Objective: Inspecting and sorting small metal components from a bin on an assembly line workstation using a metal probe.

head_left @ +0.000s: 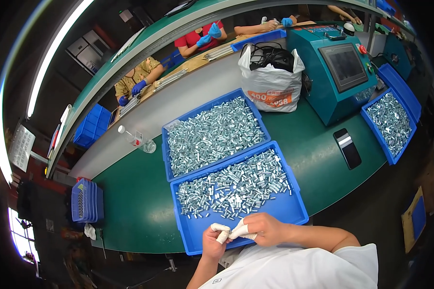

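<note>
My left hand [215,241] and my right hand [259,228] meet above the near edge of a blue tray [194,237]. White coverings wrap some fingers on both hands. The fingertips are pinched together, and whatever is between them is too small or hidden to make out. Small silvery metal cylinders [236,192] lie heaped in the far part of this tray, with a few loose ones toward me. Just behind it, touching, a second blue tray [166,161] is filled with the same cylinders [214,132].
A clear bottle [136,138] lies left of the trays. Stacked blue bins [97,200] stand far left. Behind are a white plastic bag [270,86] of black cables and a teal machine [313,72]. A phone [347,148] and another parts tray [393,158] lie right. Gloved co-workers sit beyond the partition.
</note>
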`<state>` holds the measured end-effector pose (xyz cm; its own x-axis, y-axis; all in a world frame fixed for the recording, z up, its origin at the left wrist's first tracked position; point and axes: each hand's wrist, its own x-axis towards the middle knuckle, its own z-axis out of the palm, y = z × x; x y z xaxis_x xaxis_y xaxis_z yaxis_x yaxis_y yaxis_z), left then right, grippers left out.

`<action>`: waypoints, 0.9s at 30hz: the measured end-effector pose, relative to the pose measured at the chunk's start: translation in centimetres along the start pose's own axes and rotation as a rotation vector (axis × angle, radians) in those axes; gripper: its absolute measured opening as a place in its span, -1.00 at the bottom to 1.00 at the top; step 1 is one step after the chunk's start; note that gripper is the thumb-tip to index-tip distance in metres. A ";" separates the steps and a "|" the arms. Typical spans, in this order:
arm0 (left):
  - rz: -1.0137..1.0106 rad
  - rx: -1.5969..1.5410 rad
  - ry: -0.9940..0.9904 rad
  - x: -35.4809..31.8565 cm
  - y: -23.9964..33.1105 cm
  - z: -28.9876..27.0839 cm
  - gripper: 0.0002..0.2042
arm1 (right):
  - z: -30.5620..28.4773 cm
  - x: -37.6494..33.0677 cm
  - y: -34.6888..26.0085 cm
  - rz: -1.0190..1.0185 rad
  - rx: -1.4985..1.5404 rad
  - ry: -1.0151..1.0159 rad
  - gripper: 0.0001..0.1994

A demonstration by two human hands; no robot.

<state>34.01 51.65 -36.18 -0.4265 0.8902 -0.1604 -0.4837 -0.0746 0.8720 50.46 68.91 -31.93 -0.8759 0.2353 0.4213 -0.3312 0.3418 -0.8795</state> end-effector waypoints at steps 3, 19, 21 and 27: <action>0.002 -0.007 -0.069 0.0 0.2 0.2 -0.95 | -0.1 -0.2 0.5 0.051 0.122 -0.016 -0.61; -0.003 0.016 -0.073 -0.2 0.2 0.2 -0.95 | 0.0 0.4 -0.2 0.053 0.140 0.060 -0.62; -0.002 0.013 -0.028 0.2 0.1 0.2 -0.95 | 0.4 0.4 0.3 0.059 0.248 0.116 -0.60; 0.021 0.020 -0.039 -0.2 0.1 0.3 -0.95 | -0.1 0.7 0.0 0.001 0.174 0.031 -0.63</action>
<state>34.25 51.59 -35.95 -0.4063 0.9052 -0.1247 -0.4598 -0.0846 0.8840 49.91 69.13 -31.63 -0.8659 0.2644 0.4246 -0.3884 0.1793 -0.9039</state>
